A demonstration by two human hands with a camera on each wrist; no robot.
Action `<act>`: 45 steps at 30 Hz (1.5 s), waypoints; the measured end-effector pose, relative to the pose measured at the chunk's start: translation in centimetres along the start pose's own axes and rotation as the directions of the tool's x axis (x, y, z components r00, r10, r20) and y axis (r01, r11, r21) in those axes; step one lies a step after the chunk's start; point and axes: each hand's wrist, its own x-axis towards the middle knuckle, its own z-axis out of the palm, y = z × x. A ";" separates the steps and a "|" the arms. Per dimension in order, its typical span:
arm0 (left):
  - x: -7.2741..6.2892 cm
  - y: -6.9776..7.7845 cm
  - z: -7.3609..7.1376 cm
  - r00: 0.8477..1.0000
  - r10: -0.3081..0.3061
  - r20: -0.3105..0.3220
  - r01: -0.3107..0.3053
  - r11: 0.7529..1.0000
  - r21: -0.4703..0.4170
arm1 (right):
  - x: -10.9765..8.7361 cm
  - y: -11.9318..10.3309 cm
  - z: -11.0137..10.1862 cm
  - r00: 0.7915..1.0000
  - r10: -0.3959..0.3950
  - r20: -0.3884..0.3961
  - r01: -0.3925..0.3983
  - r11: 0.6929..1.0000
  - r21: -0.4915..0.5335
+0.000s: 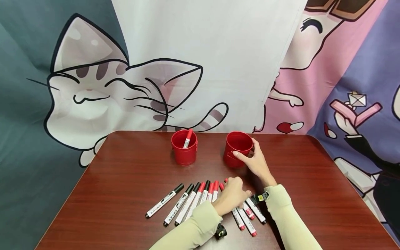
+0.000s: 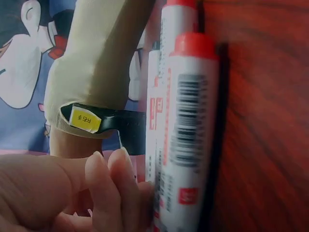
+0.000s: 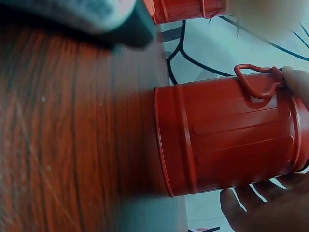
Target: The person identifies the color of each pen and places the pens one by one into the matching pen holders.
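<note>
My right hand (image 1: 257, 163) grips a red cup (image 1: 232, 152), with the thumb by its small wire handle (image 3: 256, 82) and the fingers along the opposite side. In the right wrist view this cup (image 3: 227, 137) has ribbed walls, and the fingers (image 3: 256, 205) lie along it. My left hand (image 1: 232, 196) is low over the right part of a row of markers (image 1: 248, 222). Its fingers (image 2: 116, 188) are bent close beside white markers with red ends (image 2: 186, 121) in the left wrist view. Whether they pinch one is hidden.
A second red cup (image 1: 184, 154) stands to the left and holds a red-capped marker (image 1: 188, 139). Several black- and red-capped markers (image 1: 178, 205) lie side by side on the brown table (image 1: 109, 194). A cartoon-print cloth (image 1: 218, 41) hangs behind the table's far edge.
</note>
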 end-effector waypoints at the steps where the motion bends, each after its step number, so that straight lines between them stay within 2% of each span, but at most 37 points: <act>1: 0.0 0.1 0.0 1.000 0.000 -0.001 0.000 1.000 0.015 | 0.1 0.2 0.0 1.000 -0.001 -0.001 0.001 1.000 -0.004; 5: 0.0 0.3 0.2 1.000 0.022 -0.016 -0.020 0.995 0.101 | 0.2 0.3 0.2 1.000 -0.011 -0.011 0.011 1.000 -0.006; 9: 0.3 0.1 0.4 0.999 0.018 -0.034 -0.014 0.994 0.112 | 0.3 0.2 0.3 1.000 -0.018 -0.012 0.018 1.000 -0.017; 13: 0.6 -0.1 0.7 0.998 -0.002 -0.056 0.006 0.997 0.071 | 0.4 0.2 0.2 1.000 -0.013 -0.004 0.013 1.000 -0.019; 15: 0.7 -0.1 0.7 0.998 -0.017 -0.056 0.019 0.999 0.037 | 0.1 -0.6 0.2 1.000 0.001 -0.002 -0.001 1.000 -0.011; 20: 0.8 -0.2 0.8 0.996 -0.069 -0.051 0.064 0.993 -0.099 | 0.0 -0.6 0.2 1.000 0.006 0.001 -0.006 0.999 -0.037; 22: 0.8 -0.3 0.8 0.995 -0.076 -0.062 0.068 0.990 -0.126 | 0.1 0.0 0.2 1.000 0.001 -0.003 -0.001 0.999 -0.049; 29: 0.6 -0.1 0.1 0.986 -0.030 -0.163 0.024 0.999 -0.037 | 0.3 0.1 0.2 1.000 -0.010 0.004 0.010 0.999 -0.047; 32: 0.4 0.0 -0.2 0.976 -0.005 -0.216 -0.004 0.999 -0.041 | 0.3 0.1 0.1 1.000 -0.012 0.006 0.013 0.999 -0.046; 36: -0.1 -0.1 -0.4 0.957 0.082 -0.278 -0.101 0.993 -0.055 | 0.3 0.2 0.1 1.000 -0.012 0.007 0.013 0.999 -0.049; 40: -0.5 -0.7 -0.3 0.926 0.201 -0.320 -0.237 0.968 -0.080 | 0.2 0.3 0.1 1.000 -0.013 0.015 0.014 0.999 -0.038; 42: -0.6 -1.0 -0.2 0.901 0.266 -0.342 -0.313 0.946 -0.088 | 0.1 0.3 0.0 1.000 -0.011 0.016 0.011 1.000 -0.028; 45: -0.7 -1.2 -0.2 0.841 0.379 -0.386 -0.429 0.902 -0.049 | -0.1 0.3 -0.1 1.000 -0.001 0.017 0.001 1.000 -0.012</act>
